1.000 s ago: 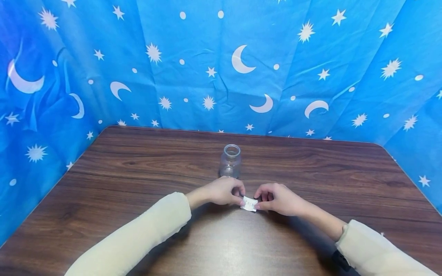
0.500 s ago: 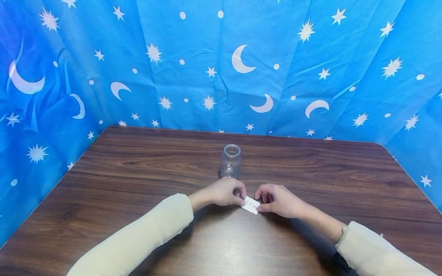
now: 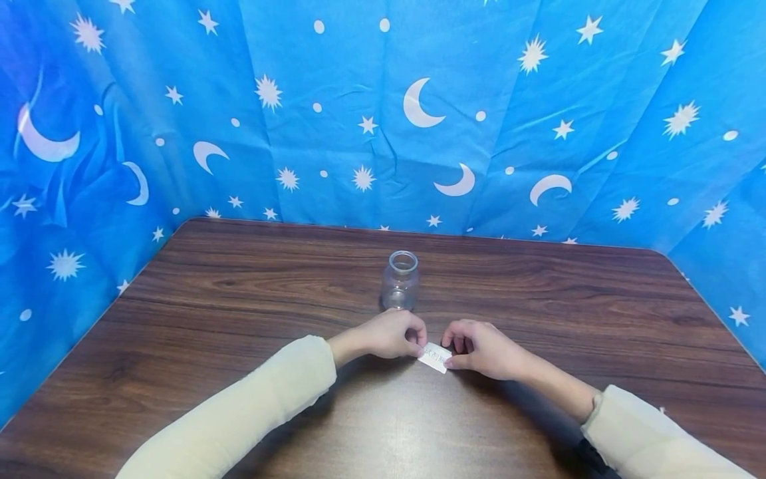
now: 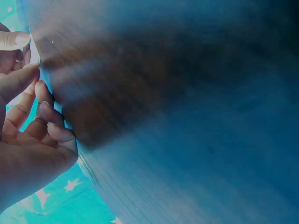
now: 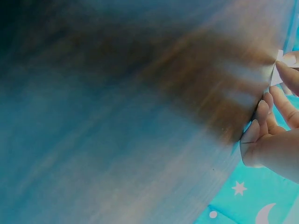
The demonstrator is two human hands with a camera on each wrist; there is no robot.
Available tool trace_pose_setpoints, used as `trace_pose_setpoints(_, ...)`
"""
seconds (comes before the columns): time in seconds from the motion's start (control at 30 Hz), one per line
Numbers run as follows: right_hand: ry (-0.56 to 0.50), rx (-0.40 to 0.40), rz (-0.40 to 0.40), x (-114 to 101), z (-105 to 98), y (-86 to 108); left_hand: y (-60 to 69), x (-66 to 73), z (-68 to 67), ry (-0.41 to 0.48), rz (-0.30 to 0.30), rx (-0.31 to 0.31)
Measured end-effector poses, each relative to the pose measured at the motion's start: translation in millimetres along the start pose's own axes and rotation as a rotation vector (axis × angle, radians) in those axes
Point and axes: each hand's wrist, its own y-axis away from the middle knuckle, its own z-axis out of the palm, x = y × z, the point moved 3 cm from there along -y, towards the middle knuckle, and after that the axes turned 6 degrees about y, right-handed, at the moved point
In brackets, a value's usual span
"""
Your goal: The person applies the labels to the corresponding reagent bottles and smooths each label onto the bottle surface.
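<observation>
A small white paper label (image 3: pixel 435 358) with dark handwritten characters is stretched between the two hands in the head view. My left hand (image 3: pixel 391 334) pinches its left end between thumb and forefinger. At the opposite end, the thumb and fingertips of my right hand (image 3: pixel 487 349) grip the label. The right wrist view shows a sliver of the label (image 5: pixel 276 74) by the fingers. In the left wrist view it appears almost edge-on, and the curled lower fingers of the left hand (image 4: pixel 39 140) touch the tabletop. Just behind the left hand stands a clear glass jar (image 3: pixel 399 283), upright and lidless.
The dark wood-grain table (image 3: pixel 269 279) extends to both sides of the hands. Behind it and at its sides hangs a blue curtain (image 3: pixel 347 73) with white moons and stars. Cream sleeves (image 3: pixel 239 406) cover the forearms.
The label was bowed a second ago and now looks flatter, with its right end turned down and slightly toward the viewer. Both hands have shifted only slightly; the jar stays in place.
</observation>
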Motion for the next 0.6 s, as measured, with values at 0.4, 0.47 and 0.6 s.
trace_pose_setpoints(0.4, -0.113, -0.056, 0.014, -6, -9, -1.6, 4.1, 3.4, -7.0, 0.086, 0.084, -0.013)
trace_pose_setpoints(0.47, -0.155, -0.059, 0.011, -9, -14, -2.4, 5.6, 6.8, -10.2, 0.093, 0.101, 0.001)
trace_pose_setpoints(0.6, -0.252, -0.069, 0.017, -13, -26, -5.7, 9.5, 12.8, -18.9, 0.169, 0.118, 0.045)
